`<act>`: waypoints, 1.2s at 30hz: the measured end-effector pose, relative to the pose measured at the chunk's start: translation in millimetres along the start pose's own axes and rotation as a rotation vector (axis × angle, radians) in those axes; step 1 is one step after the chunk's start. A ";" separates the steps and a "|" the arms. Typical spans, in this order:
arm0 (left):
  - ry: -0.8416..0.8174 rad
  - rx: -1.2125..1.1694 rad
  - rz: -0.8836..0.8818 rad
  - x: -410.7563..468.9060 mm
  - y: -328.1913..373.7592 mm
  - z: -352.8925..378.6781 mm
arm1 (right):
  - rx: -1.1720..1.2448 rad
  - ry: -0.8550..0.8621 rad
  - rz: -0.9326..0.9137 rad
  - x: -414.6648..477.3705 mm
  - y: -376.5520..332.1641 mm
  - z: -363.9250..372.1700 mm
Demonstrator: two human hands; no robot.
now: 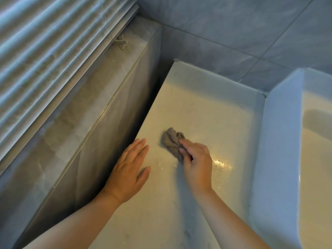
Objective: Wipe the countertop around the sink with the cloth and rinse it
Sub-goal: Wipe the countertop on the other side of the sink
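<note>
Wiping step, as I read it; rinse not yet done. My right hand [196, 159] grips the cloth [172, 142], fingers curled round its near end; the cloth is bunched, sticking out ahead and left of the knuckles, down on the countertop [197, 101]. My left hand [129, 169] lies flat, fingers straight, holding nothing, just left of the grip at the counter's left edge; looks like a brace. Wet streaks [221, 163] glint just right of the grip; the sink [314, 159] is further right, well apart, past its raised rim. The far corner ahead of the grip looks dry, likely unwiped. Next move, my guess: keep the cloth pressed and sweep it ahead toward that corner, then right over the wet patch to the rim; after that, carry the cloth right to the sink for rinsing; no tap in view, so I can't tell where the water is.
</note>
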State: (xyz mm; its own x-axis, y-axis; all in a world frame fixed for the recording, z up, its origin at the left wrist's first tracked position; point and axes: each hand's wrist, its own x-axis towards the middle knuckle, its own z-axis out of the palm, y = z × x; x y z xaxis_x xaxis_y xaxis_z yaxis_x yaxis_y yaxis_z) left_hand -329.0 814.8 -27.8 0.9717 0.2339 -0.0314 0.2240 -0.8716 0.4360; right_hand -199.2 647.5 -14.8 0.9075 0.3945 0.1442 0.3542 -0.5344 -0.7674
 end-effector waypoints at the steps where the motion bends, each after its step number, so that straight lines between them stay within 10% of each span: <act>1: 0.000 -0.002 0.002 -0.3 -0.1 0.0 | 0.023 -0.020 0.048 -4.4 -2.5 -3.1; 16: -0.012 0.018 -0.022 -1.5 0.7 2.5 | -0.054 0.027 0.099 153.8 6.7 -4.3; 36: 0.038 -0.254 -0.200 -26.0 3.2 -13.6 | 0.015 -0.194 0.034 27.8 -26.2 27.7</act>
State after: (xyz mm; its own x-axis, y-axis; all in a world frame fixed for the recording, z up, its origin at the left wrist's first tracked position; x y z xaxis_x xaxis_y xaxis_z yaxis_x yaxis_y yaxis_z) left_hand -354.6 811.8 -13.3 0.9057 0.4100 -0.1073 0.3798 -0.6727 0.6350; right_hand -189.5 693.2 -7.9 0.8577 0.5141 -0.0042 0.3193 -0.5391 -0.7794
